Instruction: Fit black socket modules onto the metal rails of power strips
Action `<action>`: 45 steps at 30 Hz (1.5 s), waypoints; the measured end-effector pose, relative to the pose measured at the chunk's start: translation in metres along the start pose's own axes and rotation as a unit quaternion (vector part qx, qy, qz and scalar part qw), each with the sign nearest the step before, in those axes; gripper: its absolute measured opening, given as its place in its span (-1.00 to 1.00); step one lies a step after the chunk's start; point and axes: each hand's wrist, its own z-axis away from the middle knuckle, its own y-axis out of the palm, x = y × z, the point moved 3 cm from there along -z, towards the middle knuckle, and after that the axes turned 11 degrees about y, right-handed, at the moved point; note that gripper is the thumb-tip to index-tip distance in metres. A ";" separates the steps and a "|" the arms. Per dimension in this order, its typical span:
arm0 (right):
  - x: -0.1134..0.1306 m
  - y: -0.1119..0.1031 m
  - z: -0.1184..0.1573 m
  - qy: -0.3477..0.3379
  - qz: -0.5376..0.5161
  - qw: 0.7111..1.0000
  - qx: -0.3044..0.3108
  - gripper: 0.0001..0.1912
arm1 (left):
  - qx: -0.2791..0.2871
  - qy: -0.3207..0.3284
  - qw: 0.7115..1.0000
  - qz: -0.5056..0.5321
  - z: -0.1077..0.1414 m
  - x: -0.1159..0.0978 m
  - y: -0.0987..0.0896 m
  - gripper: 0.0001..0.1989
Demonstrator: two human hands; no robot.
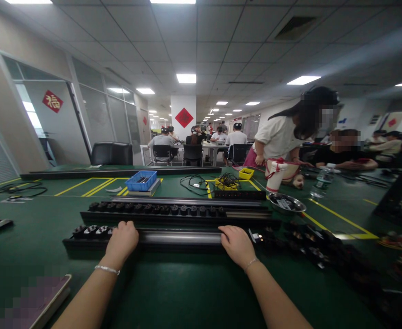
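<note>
Near the front edge of the tabletop point(180, 297), a long black channel point(180, 238) lies roughly parallel to the far edge, its grey metallic inner strip showing between the hands. The left hand point(123, 240) is over its left part, just beside a short row of round black modules point(97, 230); those fingers are curled down — whether they grasp a module or only the channel is hidden. The right hand point(238, 242) is at the channel's right part, fingers bent over it; I cannot tell how firmly they hold.

Just beyond, toward the far edge, a second channel point(173, 219) carries a longer row of black modules. A dark heap of parts point(310, 242) spreads toward the right edge, with a steel bowl point(292, 212) behind it. A blue tray point(139, 186) sits near the far edge — left of a tangle of black cables point(228, 180). A notebook point(41, 304) lies at the near left corner. Past the far right stretch, a person in a white shirt point(283, 130) leans over the tabletop.
</note>
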 end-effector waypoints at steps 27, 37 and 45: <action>0.000 0.001 0.001 -0.005 -0.005 1.000 -0.007 -0.64 | 0.098 0.037 0.987 0.120 -0.006 -0.005 0.012 -0.38; -0.001 0.002 0.001 -0.008 -0.011 1.000 -0.015 -0.64 | 0.151 0.105 0.966 0.184 0.002 -0.019 -0.003 -0.31; -0.001 0.002 0.000 -0.007 -0.003 1.000 -0.010 -0.64 | 0.163 0.127 0.969 0.132 0.003 -0.011 0.009 -0.03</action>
